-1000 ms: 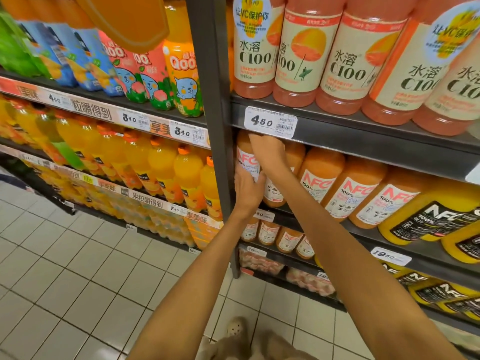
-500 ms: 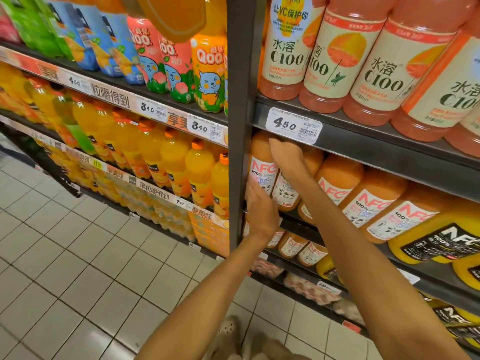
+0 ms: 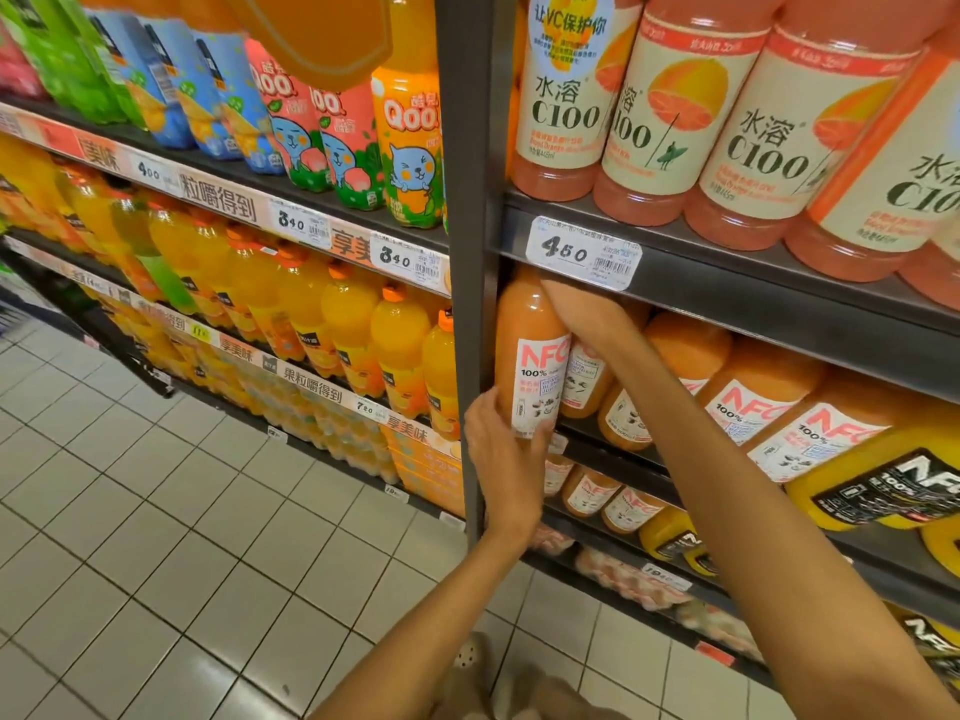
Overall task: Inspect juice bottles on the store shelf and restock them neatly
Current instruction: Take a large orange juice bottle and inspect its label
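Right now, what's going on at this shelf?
A person is working the NFC juice row under the 4.50 price tag. The left hand grips the base of the end NFC bottle next to the shelf upright. The right hand reaches in behind that bottle's shoulder, its fingers hidden. The bottle stands roughly upright at the shelf's front edge.

head view: single wide-angle camera, close to juice shelf, facing forward and down past both forearms toward tiled floor.
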A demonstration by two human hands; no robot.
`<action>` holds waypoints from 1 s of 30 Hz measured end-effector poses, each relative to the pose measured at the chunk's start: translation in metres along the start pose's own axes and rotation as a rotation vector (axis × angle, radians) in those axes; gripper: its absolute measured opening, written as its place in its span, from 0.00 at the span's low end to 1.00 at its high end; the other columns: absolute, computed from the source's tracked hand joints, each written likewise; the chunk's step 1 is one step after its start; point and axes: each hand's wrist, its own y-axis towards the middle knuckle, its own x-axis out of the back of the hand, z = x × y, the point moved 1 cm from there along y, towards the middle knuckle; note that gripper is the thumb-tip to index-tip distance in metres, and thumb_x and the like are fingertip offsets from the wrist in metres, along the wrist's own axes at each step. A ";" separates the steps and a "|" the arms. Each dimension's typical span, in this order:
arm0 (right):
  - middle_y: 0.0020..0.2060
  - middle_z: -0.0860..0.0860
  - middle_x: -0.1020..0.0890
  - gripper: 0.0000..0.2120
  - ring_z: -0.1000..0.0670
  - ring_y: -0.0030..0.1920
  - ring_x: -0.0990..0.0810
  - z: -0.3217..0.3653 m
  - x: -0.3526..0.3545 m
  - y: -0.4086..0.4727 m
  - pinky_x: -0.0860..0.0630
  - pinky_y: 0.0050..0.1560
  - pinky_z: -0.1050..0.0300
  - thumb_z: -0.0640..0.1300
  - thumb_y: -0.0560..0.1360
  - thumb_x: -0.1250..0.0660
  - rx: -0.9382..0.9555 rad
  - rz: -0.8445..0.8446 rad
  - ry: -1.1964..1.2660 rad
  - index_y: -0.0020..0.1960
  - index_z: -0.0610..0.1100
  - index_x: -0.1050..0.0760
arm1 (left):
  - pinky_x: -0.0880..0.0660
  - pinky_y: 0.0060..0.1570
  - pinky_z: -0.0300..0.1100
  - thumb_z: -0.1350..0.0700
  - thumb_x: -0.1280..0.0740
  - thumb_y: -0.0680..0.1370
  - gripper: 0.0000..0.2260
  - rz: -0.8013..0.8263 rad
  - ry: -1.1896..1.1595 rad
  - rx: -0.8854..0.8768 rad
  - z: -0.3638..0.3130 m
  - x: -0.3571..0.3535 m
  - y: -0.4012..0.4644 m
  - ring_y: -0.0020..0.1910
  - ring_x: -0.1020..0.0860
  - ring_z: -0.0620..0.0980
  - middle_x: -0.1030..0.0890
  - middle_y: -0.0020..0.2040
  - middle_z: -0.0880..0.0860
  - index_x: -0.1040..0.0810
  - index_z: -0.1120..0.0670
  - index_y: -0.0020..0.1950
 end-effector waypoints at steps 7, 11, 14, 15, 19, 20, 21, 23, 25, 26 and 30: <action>0.44 0.60 0.22 0.05 0.51 0.57 0.23 -0.013 -0.004 0.000 0.27 0.59 0.53 0.54 0.78 0.37 0.119 -0.026 0.115 0.49 0.53 0.27 | 0.29 0.59 0.46 0.46 0.21 0.63 0.40 -0.041 0.078 0.081 0.015 -0.004 0.002 0.62 0.32 0.53 0.31 0.61 0.58 0.36 0.61 0.66; 0.50 0.51 0.19 0.05 0.49 0.56 0.20 -0.012 -0.005 -0.015 0.27 0.64 0.44 0.45 0.79 0.37 0.251 -0.019 0.216 0.55 0.48 0.27 | 0.24 0.56 0.51 0.42 0.23 0.63 0.43 0.055 0.054 0.174 0.025 0.000 -0.006 0.60 0.27 0.53 0.28 0.62 0.56 0.40 0.56 0.69; 0.54 0.47 0.20 0.12 0.50 0.55 0.19 -0.014 -0.002 -0.026 0.25 0.61 0.47 0.43 0.78 0.36 0.265 -0.042 0.270 0.61 0.46 0.29 | 0.22 0.54 0.50 0.44 0.23 0.63 0.41 0.159 0.043 0.141 0.030 0.014 -0.012 0.58 0.25 0.51 0.26 0.60 0.53 0.38 0.53 0.69; 0.54 0.49 0.19 0.12 0.52 0.53 0.19 -0.017 0.001 -0.029 0.24 0.60 0.49 0.43 0.78 0.35 0.247 -0.055 0.299 0.60 0.47 0.29 | 0.22 0.54 0.49 0.46 0.22 0.63 0.39 0.202 0.004 0.135 0.031 0.021 -0.015 0.58 0.25 0.50 0.25 0.60 0.52 0.37 0.52 0.69; 0.56 0.48 0.19 0.15 0.48 0.55 0.19 -0.033 0.014 -0.040 0.22 0.58 0.46 0.49 0.74 0.30 0.218 -0.070 0.292 0.59 0.50 0.27 | 0.22 0.48 0.35 0.55 0.21 0.64 0.34 0.416 -0.146 0.154 0.031 0.057 -0.032 0.57 0.23 0.46 0.23 0.58 0.48 0.33 0.48 0.65; 0.55 0.48 0.19 0.16 0.48 0.54 0.19 -0.038 0.015 -0.042 0.22 0.56 0.47 0.50 0.74 0.30 0.219 -0.072 0.288 0.59 0.50 0.27 | 0.23 0.46 0.33 0.56 0.21 0.64 0.33 0.462 -0.182 0.164 0.029 0.066 -0.038 0.57 0.23 0.46 0.22 0.57 0.48 0.32 0.47 0.64; 0.53 0.48 0.19 0.17 0.48 0.52 0.18 -0.042 0.015 -0.045 0.20 0.53 0.48 0.50 0.73 0.30 0.211 -0.060 0.315 0.60 0.49 0.27 | 0.23 0.45 0.31 0.56 0.20 0.64 0.32 0.496 -0.214 0.183 0.025 0.073 -0.045 0.56 0.22 0.46 0.21 0.57 0.48 0.31 0.46 0.63; 0.47 0.47 0.16 0.19 0.48 0.47 0.16 -0.052 0.014 -0.048 0.20 0.47 0.51 0.51 0.74 0.30 0.175 0.017 0.432 0.62 0.47 0.28 | 0.24 0.43 0.30 0.51 0.21 0.61 0.29 0.546 -0.261 0.233 0.017 0.085 -0.059 0.54 0.21 0.46 0.20 0.54 0.46 0.28 0.44 0.58; 0.44 0.49 0.15 0.19 0.47 0.48 0.16 -0.063 0.012 -0.053 0.20 0.49 0.48 0.53 0.74 0.32 0.090 0.121 0.562 0.62 0.48 0.29 | 0.23 0.42 0.33 0.43 0.23 0.56 0.32 0.594 -0.331 0.305 0.008 0.092 -0.073 0.52 0.19 0.48 0.18 0.54 0.48 0.26 0.45 0.58; 0.47 0.48 0.16 0.20 0.45 0.51 0.17 -0.068 0.011 -0.055 0.21 0.52 0.44 0.54 0.75 0.34 0.033 0.161 0.609 0.64 0.48 0.30 | 0.22 0.42 0.36 0.39 0.23 0.54 0.37 0.617 -0.402 0.357 0.003 0.095 -0.079 0.50 0.18 0.49 0.17 0.54 0.51 0.26 0.48 0.60; 0.58 0.43 0.19 0.24 0.42 0.58 0.20 -0.087 0.005 -0.069 0.25 0.60 0.39 0.59 0.77 0.39 -0.153 0.225 0.709 0.67 0.48 0.29 | 0.20 0.40 0.43 0.32 0.23 0.48 0.48 0.671 -0.624 0.531 -0.012 0.094 -0.097 0.45 0.17 0.52 0.16 0.51 0.57 0.27 0.54 0.62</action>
